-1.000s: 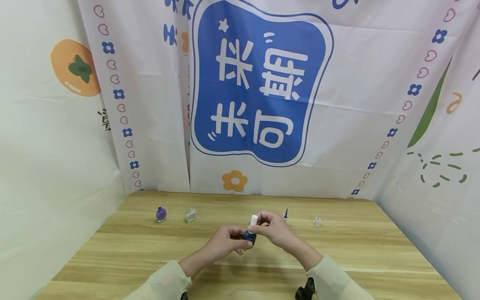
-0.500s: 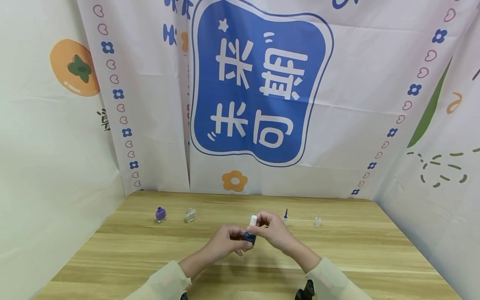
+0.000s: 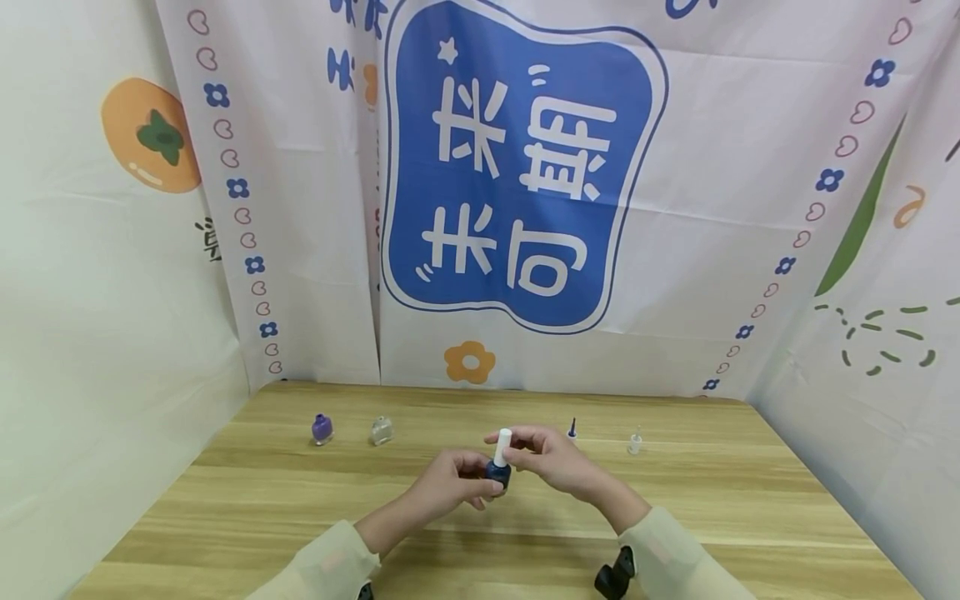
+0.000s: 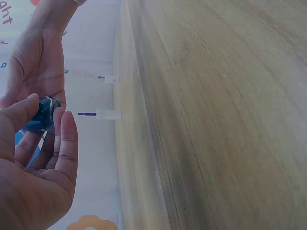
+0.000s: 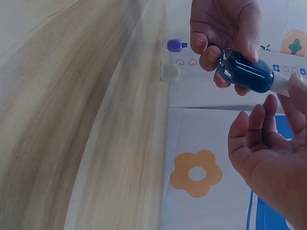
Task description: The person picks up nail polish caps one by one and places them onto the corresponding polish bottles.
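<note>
My left hand (image 3: 448, 482) holds a dark blue nail polish bottle (image 3: 498, 475) between thumb and fingers, above the table. On top of it stands a tall white cap (image 3: 503, 447), which my right hand (image 3: 555, 458) pinches between thumb and a finger behind it. The right wrist view shows the glossy bottle (image 5: 247, 72) lying across the left fingers, its cap (image 5: 279, 83) partly covered by the right thumb. Other right fingers are loosely bent beside it. Cap and bottle meet at the neck; whether the cap is screwed tight I cannot tell.
An uncapped purple polish bottle (image 3: 322, 430) and a clear one (image 3: 382, 431) stand back left on the wooden table (image 3: 247, 500). Behind the right hand, a white cap with purple brush (image 3: 572, 431) stands brush-up; another brush cap (image 3: 635, 442) is farther right. A printed curtain (image 3: 675, 350) hangs behind.
My right fingers have shifted on the cap, with a fingertip now showing left behind it. Cap and bottle have moved slightly left and stand more upright. The left hand has barely moved.
</note>
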Tool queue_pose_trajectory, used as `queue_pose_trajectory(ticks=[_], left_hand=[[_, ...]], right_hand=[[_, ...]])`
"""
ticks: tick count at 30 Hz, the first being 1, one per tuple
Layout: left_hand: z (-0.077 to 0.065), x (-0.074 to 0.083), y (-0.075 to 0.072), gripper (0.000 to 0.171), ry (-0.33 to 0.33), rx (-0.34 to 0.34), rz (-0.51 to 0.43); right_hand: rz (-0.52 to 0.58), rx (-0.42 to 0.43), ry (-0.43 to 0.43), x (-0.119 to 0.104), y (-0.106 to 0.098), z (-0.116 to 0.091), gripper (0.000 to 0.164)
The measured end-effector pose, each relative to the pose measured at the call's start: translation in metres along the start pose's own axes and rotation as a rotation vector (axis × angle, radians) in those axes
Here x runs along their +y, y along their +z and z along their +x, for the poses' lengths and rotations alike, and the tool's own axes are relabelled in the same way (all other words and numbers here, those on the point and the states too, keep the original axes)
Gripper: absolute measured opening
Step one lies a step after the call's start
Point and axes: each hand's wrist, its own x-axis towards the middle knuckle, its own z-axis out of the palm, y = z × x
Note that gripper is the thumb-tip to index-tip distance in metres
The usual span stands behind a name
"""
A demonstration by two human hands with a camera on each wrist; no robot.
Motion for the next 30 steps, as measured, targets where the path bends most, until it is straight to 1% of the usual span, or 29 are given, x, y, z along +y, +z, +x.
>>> queue_pose_trajectory(ticks=[3,5,6,10,15,19,30], left_hand=[[-0.001,0.000,0.000,0.023,-0.002,0.002,-0.003],[-0.001,0.000,0.000,0.023,-0.002,0.002,-0.006],[-0.001,0.000,0.000,0.023,-0.001,0.002,-0.008],[-0.001,0.000,0.000,0.024,0.002,0.004,-0.010],[-0.002,0.001,0.000,0.024,-0.001,0.014,-0.007],[-0.003,0.002,0.000,0.024,-0.011,0.022,-0.008],[-0.004,0.003,0.000,0.023,-0.005,0.021,0.000]], right_hand=[[0.002,0.002,0.006,-0.002,0.001,0.000,0.031],[-0.012,0.023,0.015,-0.003,0.002,-0.001,0.031],[-0.019,0.039,0.020,-0.007,0.004,-0.002,0.030],[-0.056,0.096,0.028,-0.009,0.006,-0.002,0.026],[-0.079,0.130,0.007,-0.005,0.008,0.001,0.019],[-0.080,0.148,-0.003,-0.006,0.009,0.001,0.014],[-0.051,0.156,0.002,-0.003,0.013,0.000,0.018]])
